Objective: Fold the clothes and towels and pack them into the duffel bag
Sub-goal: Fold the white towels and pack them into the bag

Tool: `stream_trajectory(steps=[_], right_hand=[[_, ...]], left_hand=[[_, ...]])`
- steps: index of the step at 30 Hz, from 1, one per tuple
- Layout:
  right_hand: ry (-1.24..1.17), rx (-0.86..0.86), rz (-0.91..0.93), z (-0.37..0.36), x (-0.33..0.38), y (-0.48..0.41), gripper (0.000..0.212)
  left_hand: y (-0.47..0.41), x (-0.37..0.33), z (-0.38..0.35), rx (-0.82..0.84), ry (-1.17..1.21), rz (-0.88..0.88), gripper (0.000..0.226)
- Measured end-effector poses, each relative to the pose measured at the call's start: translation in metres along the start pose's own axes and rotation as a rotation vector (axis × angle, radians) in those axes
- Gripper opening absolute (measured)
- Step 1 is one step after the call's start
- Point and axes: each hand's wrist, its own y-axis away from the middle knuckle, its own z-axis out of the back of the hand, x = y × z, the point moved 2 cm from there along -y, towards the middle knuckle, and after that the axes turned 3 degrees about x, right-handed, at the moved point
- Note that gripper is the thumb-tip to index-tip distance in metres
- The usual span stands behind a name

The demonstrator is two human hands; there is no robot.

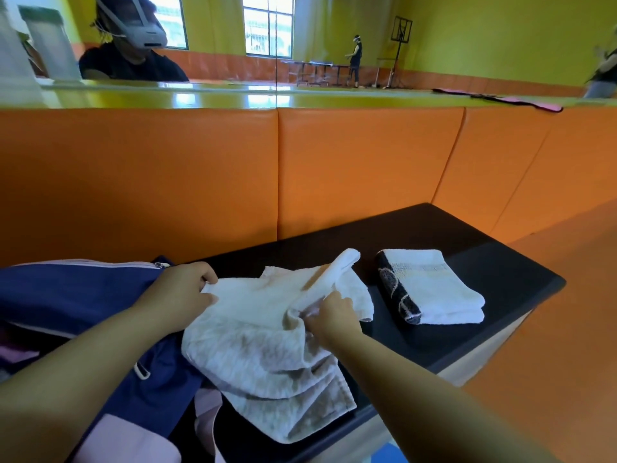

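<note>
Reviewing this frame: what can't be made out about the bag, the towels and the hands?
Head view only:
Inside of the navy blue fabric duffel bag: covered by the left arm, cut by the left edge.
Fingers of the right hand: mostly buried in the crumpled white towel.
Layers of the folded white towel with dark band: too small.

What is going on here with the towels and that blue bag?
A person is folding laundry on a black table. Both hands are on a rumpled white towel: the left hand grips its far corner next to the navy duffel bag, and the right hand pinches a fold near the middle. This towel is not yet folded. A second towel with a dark band lies neatly folded on the table to the right, not yet packed.
</note>
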Motion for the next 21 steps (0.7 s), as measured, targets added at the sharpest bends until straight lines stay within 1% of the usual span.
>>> stream_trajectory(steps=[1, 3, 4, 6, 9, 10, 12, 15, 18, 21], right_hand=[[-0.036, -0.015, -0.041, -0.002, 0.000, -0.001, 0.047], [-0.118, 0.002, -0.096, -0.001, -0.001, -0.003, 0.046], [-0.122, 0.024, -0.103, 0.002, 0.000, -0.004, 0.040], [-0.041, 0.051, -0.095, 0.011, -0.001, -0.002, 0.024], [0.045, 0.042, -0.089, 0.031, -0.003, 0.002, 0.035], [0.036, 0.048, -0.090, 0.038, -0.003, 0.003, 0.035], [-0.094, 0.038, -0.093, 0.055, -0.005, 0.007, 0.031], [-0.329, -0.028, -0.090, 0.088, -0.007, 0.022, 0.025], [-0.381, -0.109, 0.024, 0.117, -0.005, 0.035, 0.027], [-0.546, -0.136, 0.113, 0.134, 0.002, 0.050, 0.026]], left_hand=[[0.001, 0.000, 0.000, -0.002, -0.003, -0.003, 0.024], [0.002, 0.000, 0.001, -0.005, -0.014, -0.010, 0.021], [0.003, 0.000, 0.001, -0.009, -0.025, -0.018, 0.020], [0.004, -0.001, 0.002, -0.019, -0.040, -0.028, 0.016], [0.004, -0.003, 0.004, -0.043, -0.019, -0.032, 0.013], [0.004, -0.003, 0.005, -0.054, 0.002, -0.027, 0.012], [0.003, -0.004, 0.008, -0.084, 0.065, -0.010, 0.013], [0.004, -0.007, 0.017, -0.175, 0.186, 0.012, 0.011], [0.005, -0.015, 0.028, -0.257, 0.265, 0.009, 0.012], [0.009, -0.028, 0.040, -0.309, 0.319, -0.023, 0.013]])
